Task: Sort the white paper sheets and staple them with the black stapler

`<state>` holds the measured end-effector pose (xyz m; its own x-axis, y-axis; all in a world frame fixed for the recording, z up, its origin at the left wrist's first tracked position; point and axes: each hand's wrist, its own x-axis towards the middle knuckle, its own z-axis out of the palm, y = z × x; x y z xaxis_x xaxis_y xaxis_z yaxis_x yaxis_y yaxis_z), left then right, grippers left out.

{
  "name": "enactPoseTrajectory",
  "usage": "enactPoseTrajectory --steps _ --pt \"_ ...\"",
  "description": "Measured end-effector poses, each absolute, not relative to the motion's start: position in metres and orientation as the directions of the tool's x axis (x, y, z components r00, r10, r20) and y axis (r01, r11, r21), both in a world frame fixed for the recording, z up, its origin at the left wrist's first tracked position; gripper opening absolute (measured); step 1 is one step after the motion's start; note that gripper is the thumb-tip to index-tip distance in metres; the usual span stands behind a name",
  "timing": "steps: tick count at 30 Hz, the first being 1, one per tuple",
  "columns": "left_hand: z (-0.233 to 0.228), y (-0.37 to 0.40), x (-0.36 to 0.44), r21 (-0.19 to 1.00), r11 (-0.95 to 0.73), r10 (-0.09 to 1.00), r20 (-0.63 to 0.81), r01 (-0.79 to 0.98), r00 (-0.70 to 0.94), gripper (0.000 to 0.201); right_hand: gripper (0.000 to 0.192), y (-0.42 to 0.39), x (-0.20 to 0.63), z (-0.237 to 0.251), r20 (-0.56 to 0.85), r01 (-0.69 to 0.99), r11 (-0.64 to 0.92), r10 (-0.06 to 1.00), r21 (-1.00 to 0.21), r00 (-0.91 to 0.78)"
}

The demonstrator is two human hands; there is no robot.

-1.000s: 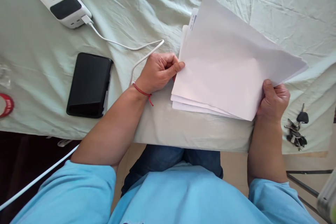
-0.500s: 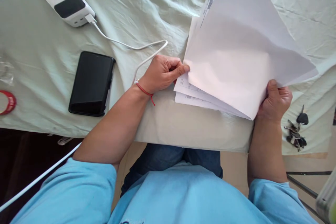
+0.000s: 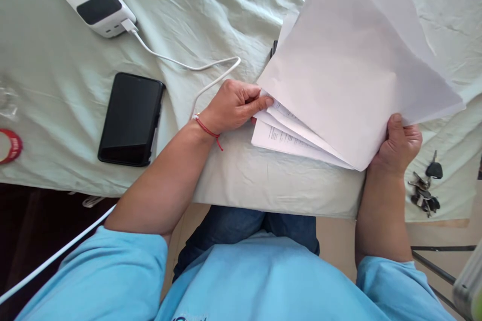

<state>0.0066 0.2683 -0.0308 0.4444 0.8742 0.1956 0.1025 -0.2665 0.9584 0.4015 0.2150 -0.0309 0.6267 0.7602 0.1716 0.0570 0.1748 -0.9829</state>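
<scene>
While fanned, paper stack [image 3: 339, 75] between left-hand fingers [image 3: 259, 103], right hand [image 3: 399, 143].

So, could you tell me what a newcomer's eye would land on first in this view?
First the fan of white papers at upper right, lifted off the pale green cloth: the right hand grips its lower right corner, the left hand pinches the printed sheets at its left edge. Next, the black phone lying flat at left, and the keys near the table's right edge.
</scene>
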Motion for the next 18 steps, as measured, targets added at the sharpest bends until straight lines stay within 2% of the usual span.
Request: enactPoseTrajectory --steps 3,11,15,18 --pt "-0.025 0.268 0.008 0.944 -0.314 0.868 0.242 0.102 0.435 0.076 0.04 0.215 0.402 -0.03 0.172 0.065 0.169 0.764 -0.984 0.621" --pt "-0.029 0.269 0.003 0.956 -0.27 0.886 0.201 0.113 0.418 0.068 0.034 0.216 0.408 -0.032 0.153 0.031 0.171 0.763 -0.985 0.628" --pt "-0.035 0.269 0.004 0.982 -0.191 0.898 0.167 0.018 0.407 0.059 0.031 0.216 0.411 -0.034 0.138 0.008 0.17 0.77 -0.985 0.623" --pt "-0.037 0.268 0.004 0.986 -0.161 0.923 0.166 -0.044 0.348 0.065 0.035 0.215 0.411 -0.031 0.158 0.026 0.183 0.759 -0.983 0.631"
